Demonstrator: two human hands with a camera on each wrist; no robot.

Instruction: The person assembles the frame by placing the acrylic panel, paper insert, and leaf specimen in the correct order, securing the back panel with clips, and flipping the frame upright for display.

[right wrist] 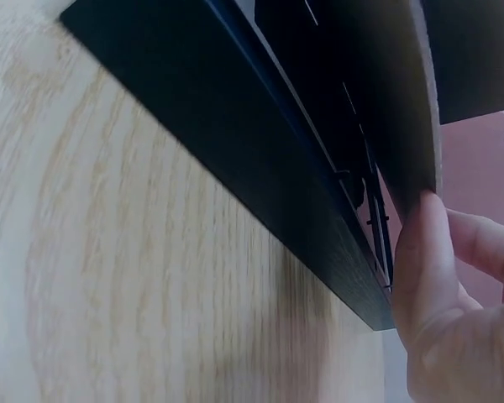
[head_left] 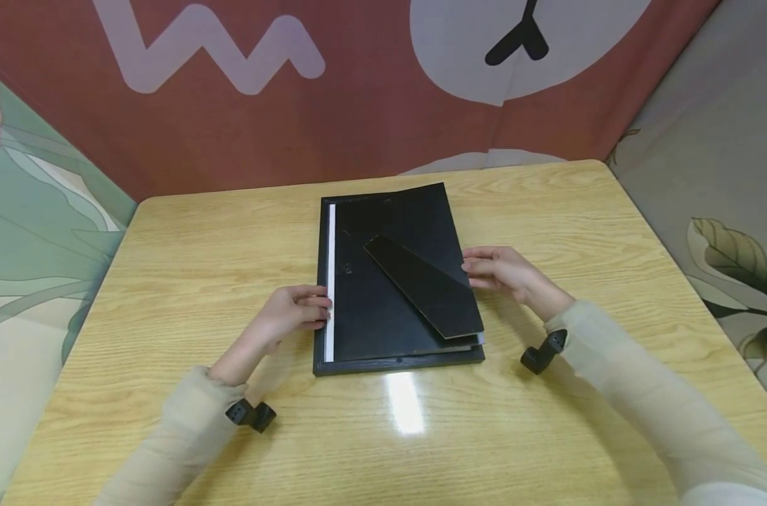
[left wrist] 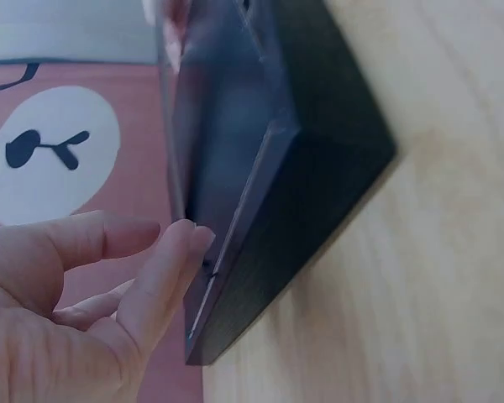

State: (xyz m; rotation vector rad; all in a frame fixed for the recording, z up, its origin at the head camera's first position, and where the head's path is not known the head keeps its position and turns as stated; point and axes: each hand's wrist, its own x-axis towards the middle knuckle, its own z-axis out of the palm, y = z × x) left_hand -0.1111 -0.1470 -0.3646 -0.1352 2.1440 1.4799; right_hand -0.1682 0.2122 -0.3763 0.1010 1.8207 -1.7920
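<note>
A black picture frame point(head_left: 398, 363) lies face down on the table. Its black backing board point(head_left: 383, 302) is tilted, its right side raised off the frame, and a stand leg point(head_left: 421, 288) slants across it. A white strip point(head_left: 331, 253) shows along the left inner edge. My right hand point(head_left: 500, 270) pinches the board's raised right edge, thumb point(right wrist: 428, 252) against the board's edge in the right wrist view. At the left side, my left hand point(head_left: 294, 309) rests bent fingertips over the frame's rim by the white strip. Small dark metal tabs point(right wrist: 374, 222) show along the frame's inner edge.
The frame stands around the middle of the wooden table point(head_left: 218, 246). Printed cloth point(head_left: 358, 126) hangs behind the table, with patterned panels at both sides. A light reflection point(head_left: 405, 404) lies on the tabletop just before the frame.
</note>
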